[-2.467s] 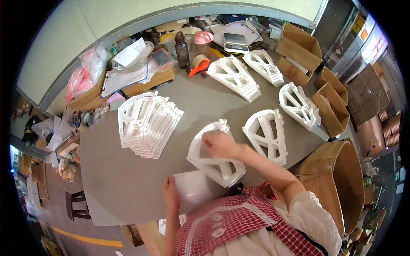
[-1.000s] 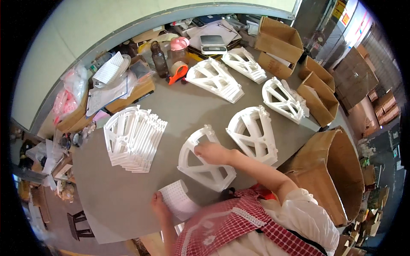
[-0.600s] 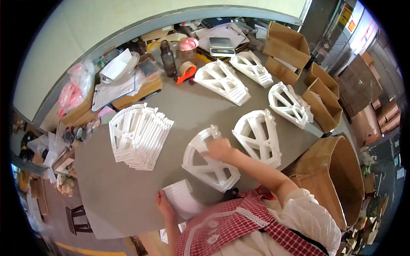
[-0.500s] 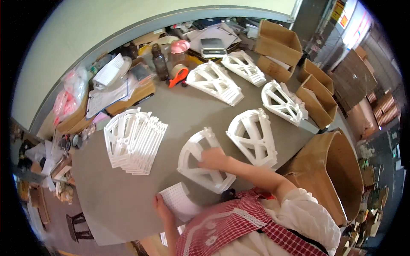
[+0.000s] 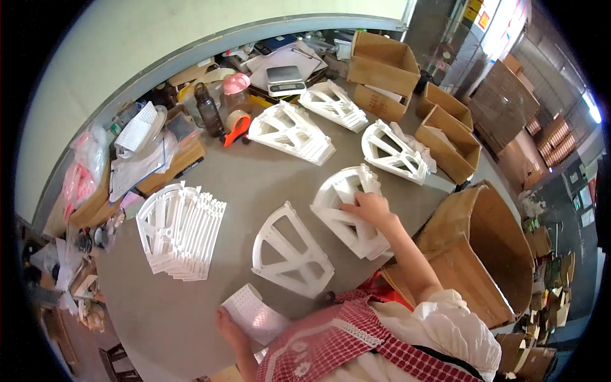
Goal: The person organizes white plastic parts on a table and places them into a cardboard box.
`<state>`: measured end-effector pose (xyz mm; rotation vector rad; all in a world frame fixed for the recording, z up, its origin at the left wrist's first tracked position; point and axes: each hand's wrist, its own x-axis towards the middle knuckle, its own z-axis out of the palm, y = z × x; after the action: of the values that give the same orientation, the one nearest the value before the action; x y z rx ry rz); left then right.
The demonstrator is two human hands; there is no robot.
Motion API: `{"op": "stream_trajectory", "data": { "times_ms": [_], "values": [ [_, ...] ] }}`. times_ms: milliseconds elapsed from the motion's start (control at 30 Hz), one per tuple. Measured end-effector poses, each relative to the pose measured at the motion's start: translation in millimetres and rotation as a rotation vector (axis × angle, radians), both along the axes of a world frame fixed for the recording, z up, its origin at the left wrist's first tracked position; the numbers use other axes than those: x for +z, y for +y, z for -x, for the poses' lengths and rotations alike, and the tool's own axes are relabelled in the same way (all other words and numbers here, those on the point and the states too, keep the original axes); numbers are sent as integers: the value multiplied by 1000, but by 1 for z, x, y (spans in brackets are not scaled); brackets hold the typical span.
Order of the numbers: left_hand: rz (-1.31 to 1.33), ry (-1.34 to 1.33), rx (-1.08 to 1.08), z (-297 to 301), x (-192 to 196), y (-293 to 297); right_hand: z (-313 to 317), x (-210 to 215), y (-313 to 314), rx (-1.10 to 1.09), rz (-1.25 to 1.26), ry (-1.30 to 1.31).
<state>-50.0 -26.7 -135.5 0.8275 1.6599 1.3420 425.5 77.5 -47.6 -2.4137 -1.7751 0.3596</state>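
My left hand [image 5: 229, 327] grips the edge of a white sheet [image 5: 259, 312] covered with rows of small marks, curled slightly near the table's front edge. My right hand [image 5: 372, 209] is on a stack of white fan-shaped plastic frames [image 5: 349, 230], its fingers closed round a spoke of the top one. Between my hands a single frame [image 5: 289, 275] lies flat on the table. A fanned-out row of these frames [image 5: 181, 232] rests at the left. More stacks lie farther off: one frame stack [image 5: 289, 134], another stack [image 5: 334, 105] and a third stack [image 5: 394, 153].
A large open carton [image 5: 471, 248] stands at my right, with smaller cardboard boxes [image 5: 449, 143] behind. Along the back are a small scale [image 5: 285, 81], an orange tape dispenser [image 5: 236, 129], a dark bottle [image 5: 207, 109], a pink-lidded jar [image 5: 236, 95] and a clipboard [image 5: 135, 173].
My right hand has moved right, from the single frame to the stack beside it. My left hand still holds the sheet. The whole view has shifted a little.
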Motion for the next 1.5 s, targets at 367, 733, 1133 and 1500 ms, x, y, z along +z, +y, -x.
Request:
{"op": "stream_trajectory", "data": {
  "times_ms": [367,733,1133,1500],
  "values": [
    [-219,286,-222,-65,126,17,168,70,-42,866,-420,784],
    [-16,-94,-425,-65,137,16,188,55,-48,715,-99,1008],
    [-21,208,-311,-62,122,14,191,48,-40,919,-556,549],
    [128,-331,-253,-38,58,25,193,22,-33,1172,-495,310]
  ]
}}
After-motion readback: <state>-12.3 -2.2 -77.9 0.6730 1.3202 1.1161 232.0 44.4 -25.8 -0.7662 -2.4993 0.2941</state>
